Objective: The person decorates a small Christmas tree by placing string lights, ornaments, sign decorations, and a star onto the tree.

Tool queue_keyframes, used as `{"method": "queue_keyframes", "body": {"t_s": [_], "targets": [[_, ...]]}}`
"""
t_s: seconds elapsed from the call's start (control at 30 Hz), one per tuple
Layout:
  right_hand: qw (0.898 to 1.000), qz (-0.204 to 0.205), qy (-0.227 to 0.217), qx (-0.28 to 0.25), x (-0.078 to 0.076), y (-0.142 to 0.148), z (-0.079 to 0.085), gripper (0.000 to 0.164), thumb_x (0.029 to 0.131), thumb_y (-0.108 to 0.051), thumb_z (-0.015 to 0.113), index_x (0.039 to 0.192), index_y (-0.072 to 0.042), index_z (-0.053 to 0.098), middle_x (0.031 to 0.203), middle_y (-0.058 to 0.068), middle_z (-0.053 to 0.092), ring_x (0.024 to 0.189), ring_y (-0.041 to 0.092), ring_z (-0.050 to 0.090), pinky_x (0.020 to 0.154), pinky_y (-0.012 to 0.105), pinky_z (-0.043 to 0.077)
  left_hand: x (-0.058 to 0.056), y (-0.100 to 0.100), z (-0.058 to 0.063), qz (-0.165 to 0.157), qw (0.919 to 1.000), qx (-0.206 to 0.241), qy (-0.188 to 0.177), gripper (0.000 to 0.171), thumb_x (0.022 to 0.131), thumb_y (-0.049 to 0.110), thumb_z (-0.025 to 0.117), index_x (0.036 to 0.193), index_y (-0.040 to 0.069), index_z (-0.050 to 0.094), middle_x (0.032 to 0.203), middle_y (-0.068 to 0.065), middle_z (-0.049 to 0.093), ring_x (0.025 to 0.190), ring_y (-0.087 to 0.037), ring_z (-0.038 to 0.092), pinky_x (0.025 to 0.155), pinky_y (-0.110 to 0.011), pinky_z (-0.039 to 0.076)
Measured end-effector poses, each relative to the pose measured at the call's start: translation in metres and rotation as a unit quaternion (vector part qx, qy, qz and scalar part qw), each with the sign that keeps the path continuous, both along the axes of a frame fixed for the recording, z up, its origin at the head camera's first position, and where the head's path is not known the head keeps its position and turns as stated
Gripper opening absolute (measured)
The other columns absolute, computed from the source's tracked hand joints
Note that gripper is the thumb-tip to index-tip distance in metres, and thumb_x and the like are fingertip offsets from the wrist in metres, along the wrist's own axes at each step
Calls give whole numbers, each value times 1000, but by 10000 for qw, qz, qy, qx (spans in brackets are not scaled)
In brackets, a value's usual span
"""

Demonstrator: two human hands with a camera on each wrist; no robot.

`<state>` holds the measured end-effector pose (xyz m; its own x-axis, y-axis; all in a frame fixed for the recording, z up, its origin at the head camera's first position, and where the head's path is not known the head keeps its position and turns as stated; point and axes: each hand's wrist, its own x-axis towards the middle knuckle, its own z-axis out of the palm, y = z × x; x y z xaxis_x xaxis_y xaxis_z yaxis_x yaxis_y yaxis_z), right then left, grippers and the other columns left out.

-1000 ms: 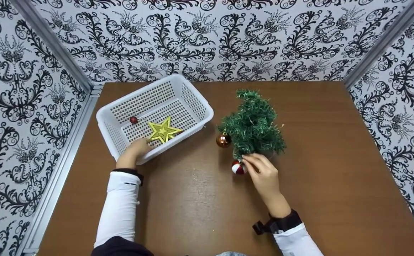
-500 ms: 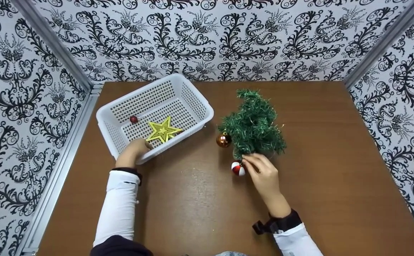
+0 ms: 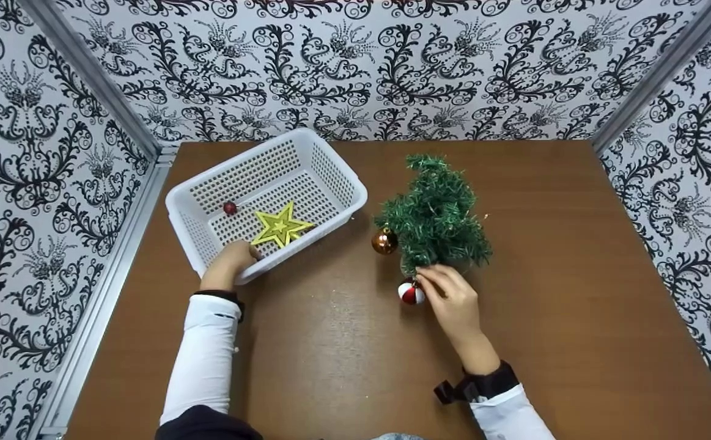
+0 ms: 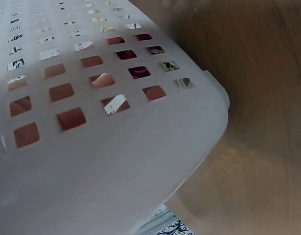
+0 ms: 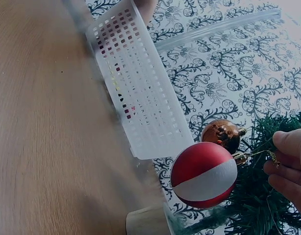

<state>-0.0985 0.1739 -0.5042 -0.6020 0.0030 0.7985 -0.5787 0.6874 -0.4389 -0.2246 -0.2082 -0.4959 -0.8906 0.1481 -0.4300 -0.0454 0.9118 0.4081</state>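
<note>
My right hand [image 3: 456,304] pinches the gold string [image 5: 269,154] of a red-and-white Christmas bauble [image 5: 204,175] at a low front branch of a small artificial Christmas tree [image 3: 438,208]. The bauble hangs just below the branch, left of the fingertips. A shiny copper bauble [image 3: 384,241] hangs on the tree's left side. My left hand [image 3: 232,261] reaches over the near left end of a white perforated basket [image 3: 358,197], its fingers hidden by the wall. Through the holes in the left wrist view, something dark red [image 4: 138,72] shows close to the fingers; whether they hold it I cannot tell.
Inside the basket lie a yellow star [image 3: 280,225] and a small red ball [image 3: 229,208]. The tree's pale base [image 5: 148,221] shows in the right wrist view. Patterned walls [image 3: 343,67] border the brown table [image 3: 331,342] at the back and sides.
The red-and-white bauble has turned on its string and hangs slightly lower. My left hand has shifted slightly inside the basket, and my right hand has stayed nearly still.
</note>
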Motion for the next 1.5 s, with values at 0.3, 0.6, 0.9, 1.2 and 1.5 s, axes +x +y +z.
{"method": "queue_keyframes", "body": {"t_s": [0.3,0.6,0.9,1.2,1.5], "targets": [[10000,-29,28,75,-1,0,0,17,70,-4,74,86,-8,72,83,7,66,80,17,61,74,23,50,-1,0,-1,546,9968,269,522,27,78,16,62,98,-2,67,99,-19,64,88,-30,57,81,-41,46],[9999,-48,-11,143,1,0,0,17,70,-4,73,87,-8,72,83,7,66,81,18,61,74,23,50,0,12,17,952,9812,923,1405,32,84,14,57,112,-2,58,108,-20,60,100,-32,55,88,-41,44],[9999,-65,52,110,0,0,1,18,69,-4,74,87,-8,72,84,6,66,81,18,62,74,22,50,11,40,45,1260,9475,1827,2303,34,84,20,61,115,7,59,108,-13,62,94,-24,61,78,-32,51],[9999,-73,-11,118,1,-1,0,18,70,-5,74,88,-8,72,84,6,66,81,17,61,74,23,50,37,72,59,1039,9032,3110,2769,35,80,16,66,113,5,61,109,-13,60,92,-22,62,79,-23,50],[10000,-29,9,64,1,-2,0,20,69,-4,74,89,-8,71,84,6,66,82,17,61,74,24,49,71,105,39,419,8784,3312,3421,32,75,14,71,106,7,64,104,-8,64,92,-19,61,84,-27,48]]}}
